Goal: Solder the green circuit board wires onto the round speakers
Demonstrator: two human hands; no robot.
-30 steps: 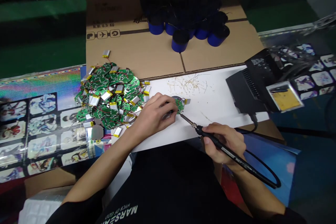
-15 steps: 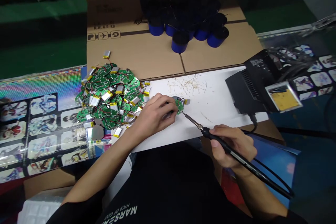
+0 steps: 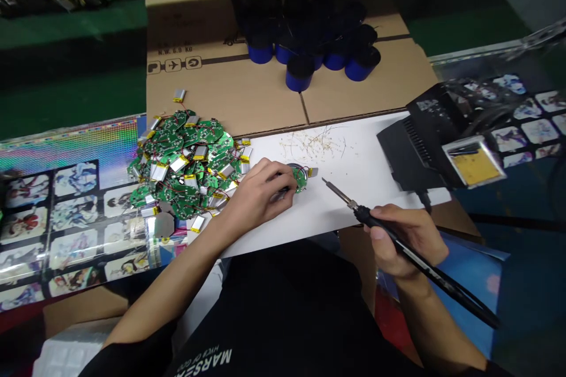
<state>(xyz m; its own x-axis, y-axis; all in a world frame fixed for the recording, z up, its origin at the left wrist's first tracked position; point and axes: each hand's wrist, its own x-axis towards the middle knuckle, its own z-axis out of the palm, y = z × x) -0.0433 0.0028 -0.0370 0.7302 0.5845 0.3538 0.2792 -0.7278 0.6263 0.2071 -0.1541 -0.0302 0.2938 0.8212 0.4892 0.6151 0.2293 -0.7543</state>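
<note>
My left hand is closed round a round piece with a green circuit board on its right-facing end; the fingers hide most of it. A small silver battery sits at the board's right edge. My right hand grips a black soldering iron like a pen. Its tip points up and left, a short way right of the board and apart from it. Left of my left hand lies a heap of green circuit boards with small silver batteries attached by wires.
Several blue and black cylinders stand on a flattened cardboard box at the back. Wire scraps litter the white work surface. To the right are a black box-shaped device and a yellow sponge tray.
My right hand has drawn the soldering iron back to the right, so its tip has left the board's edge. My left hand keeps its hold in nearly the same place.
</note>
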